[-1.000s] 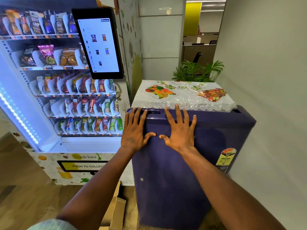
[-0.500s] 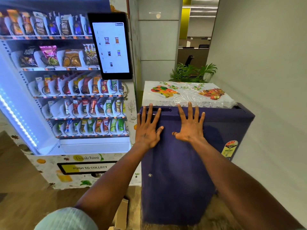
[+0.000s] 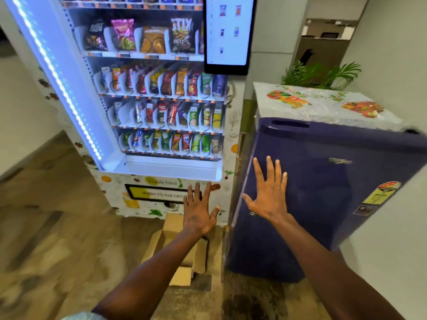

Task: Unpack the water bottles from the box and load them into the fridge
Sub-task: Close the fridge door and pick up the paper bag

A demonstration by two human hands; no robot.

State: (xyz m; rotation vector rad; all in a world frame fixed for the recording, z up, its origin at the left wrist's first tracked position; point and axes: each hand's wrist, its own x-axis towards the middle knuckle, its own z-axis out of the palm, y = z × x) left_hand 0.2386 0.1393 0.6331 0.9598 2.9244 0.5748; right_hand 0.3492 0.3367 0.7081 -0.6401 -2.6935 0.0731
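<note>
Your right hand (image 3: 269, 195) is spread wide with straight fingers in front of the closed blue door of the fridge (image 3: 323, 192), toward its left edge, holding nothing; whether the palm actually touches the door you cannot tell from this view. Your left hand (image 3: 198, 210) is also spread, fingers straight and pointing to 12 o'clock, with nothing in its grip. It hangs in the air above the cardboard box (image 3: 178, 248) and in front of the lower panel of the vending machine (image 3: 150, 88).

The fridge stands at your 2 o'clock, its door shut, with a recessed handle slot along the top edge and a yellow sticker (image 3: 379, 192) near its right side. A clear plastic cover printed with fruit (image 3: 323, 105) lies over its top. The box sits on the floor (image 3: 46, 227) at your 12 o'clock, just beside the fridge's left side and against the foot of the vending machine, its flaps open. The inside is blurred and partly hidden by your left forearm, so no water bottles can be made out in it.

The vending machine fills the 10 to 11 o'clock area, its shelves packed with snacks and drink cartons, with a lit touch screen (image 3: 228, 31) at its right edge. Green plants (image 3: 323, 75) show behind the fridge at 1 o'clock.
</note>
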